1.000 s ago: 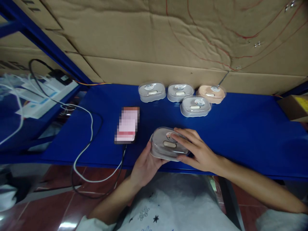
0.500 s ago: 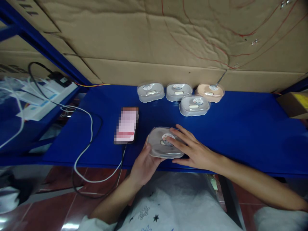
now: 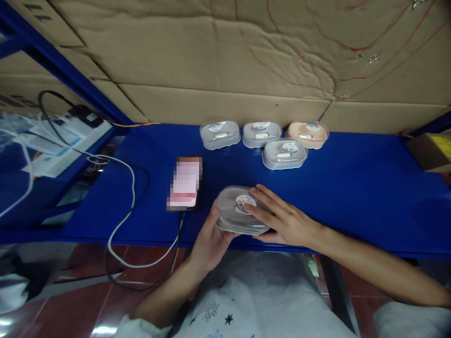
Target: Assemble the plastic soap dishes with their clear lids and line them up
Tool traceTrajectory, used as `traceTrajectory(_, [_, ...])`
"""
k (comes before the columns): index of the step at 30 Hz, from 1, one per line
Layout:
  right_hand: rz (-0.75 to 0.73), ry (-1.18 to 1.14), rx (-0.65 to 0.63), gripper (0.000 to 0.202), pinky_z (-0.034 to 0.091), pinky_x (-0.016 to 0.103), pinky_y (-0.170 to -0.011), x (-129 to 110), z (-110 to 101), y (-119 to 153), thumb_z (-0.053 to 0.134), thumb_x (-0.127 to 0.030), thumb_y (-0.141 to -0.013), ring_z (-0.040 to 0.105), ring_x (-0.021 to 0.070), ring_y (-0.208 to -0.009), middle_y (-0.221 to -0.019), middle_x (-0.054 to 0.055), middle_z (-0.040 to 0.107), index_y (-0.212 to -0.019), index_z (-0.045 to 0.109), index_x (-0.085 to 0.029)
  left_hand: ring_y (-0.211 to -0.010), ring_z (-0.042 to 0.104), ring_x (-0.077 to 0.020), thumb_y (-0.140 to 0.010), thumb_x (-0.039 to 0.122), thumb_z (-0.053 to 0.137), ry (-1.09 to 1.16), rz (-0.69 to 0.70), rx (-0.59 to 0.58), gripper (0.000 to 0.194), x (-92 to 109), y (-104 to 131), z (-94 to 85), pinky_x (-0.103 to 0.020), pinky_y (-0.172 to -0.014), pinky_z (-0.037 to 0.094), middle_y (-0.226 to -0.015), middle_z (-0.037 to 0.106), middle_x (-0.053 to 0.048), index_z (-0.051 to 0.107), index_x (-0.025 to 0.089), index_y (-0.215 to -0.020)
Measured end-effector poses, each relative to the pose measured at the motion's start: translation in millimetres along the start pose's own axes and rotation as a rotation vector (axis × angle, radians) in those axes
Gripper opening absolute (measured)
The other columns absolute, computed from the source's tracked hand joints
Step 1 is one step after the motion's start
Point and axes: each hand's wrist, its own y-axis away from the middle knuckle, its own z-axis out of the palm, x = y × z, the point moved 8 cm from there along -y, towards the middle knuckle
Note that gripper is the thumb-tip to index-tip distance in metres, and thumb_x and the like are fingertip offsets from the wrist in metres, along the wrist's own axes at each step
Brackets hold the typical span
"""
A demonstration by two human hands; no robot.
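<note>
Head view, left to right: power strip (image 3: pixel 52 162); phone (image 3: pixel 185 183) flat on the blue counter (image 3: pixel 362 197); left hand (image 3: pixel 211 239) gripping the left end of the clear-lidded box (image 3: pixel 227 206), held at the counter's near edge; three grey boxes (image 3: pixel 283 162) and one peach box (image 3: pixel 312 141) behind; right hand (image 3: pixel 287 220) spread, a finger on the held box's round label (image 3: pixel 242 200); carton (image 3: pixel 428 152).

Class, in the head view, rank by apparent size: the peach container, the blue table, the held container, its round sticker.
1. Blue table
2. Held container
3. Peach container
4. Round sticker

The held container is nearer the camera, so the two containers' true sizes are unsure.
</note>
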Motion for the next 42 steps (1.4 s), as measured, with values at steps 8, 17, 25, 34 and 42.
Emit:
traceTrajectory(8, [-0.048, 0.023, 0.069, 0.084, 0.044, 0.06, -0.125, -4.2, -8.8, 1.2, 0.073, -0.039, -0.1, 0.028, 0.04, -0.162, -0.167, 0.023, 0.043, -0.168, 0.031, -0.017, -0.126, 0.07, -0.0315, -0.094, 0.051, 0.076, 0.001, 0.023, -0.016, 0.048, 1.3, -0.6, -3.5, -0.051, -0.11, 0.057, -0.129, 0.079, -0.006, 0.07, 0.025, -0.133])
traceTrajectory(17, [0.033, -0.295, 0.023, 0.088, 0.036, 0.06, -0.128, 12.1, -3.8, -1.2, 0.07, -0.05, -0.1, 0.021, 0.035, -0.165, -0.173, 0.019, 0.033, -0.17, 0.025, -0.023, -0.144, 0.058, -0.0336, -0.098, 0.055, 0.069, 0.005, 0.015, -0.105, 0.051, -3.5, -3.1, -2.0, -0.052, -0.121, 0.047, -0.144, 0.072, -0.006, 0.066, 0.028, -0.141])
traceTrajectory(25, [0.042, -0.295, -0.011, 0.101, 0.038, 0.06, -0.128, 12.2, -4.8, 0.2, 0.079, -0.051, -0.093, 0.024, 0.0362, -0.164, -0.174, 0.018, 0.03, -0.171, 0.021, -0.025, -0.149, 0.053, -0.0332, -0.09, 0.061, 0.077, 0.036, 0.023, -0.128, 0.066, -5.8, -3.3, -5.9, -0.051, -0.125, 0.042, -0.144, 0.073, -0.003, 0.061, 0.032, -0.147])
traceTrajectory(34, [0.01, -0.231, 0.051, 0.104, 0.04, 0.06, -0.127, 10.0, -11.8, 0.0, 0.078, -0.053, -0.093, 0.031, 0.0371, -0.161, -0.171, 0.021, 0.036, -0.172, 0.019, -0.023, -0.148, 0.054, -0.0319, -0.092, 0.06, 0.075, 0.078, -0.01, -0.107, 0.068, -7.5, -4.3, -13.2, -0.049, -0.125, 0.043, -0.145, 0.072, -0.003, 0.056, 0.033, -0.152])
traceTrajectory(42, [0.018, -0.243, 0.146, 0.1, 0.04, 0.058, -0.127, 7.7, -15.4, -1.6, 0.081, -0.05, -0.091, 0.035, 0.0368, -0.16, -0.167, 0.024, 0.041, -0.169, 0.028, -0.018, -0.138, 0.064, -0.0296, -0.1, 0.052, 0.068, 0.108, -0.011, -0.106, 0.059, -5.6, -3.7, -11.2, -0.047, -0.121, 0.048, -0.138, 0.076, -0.003, 0.055, 0.031, -0.153])
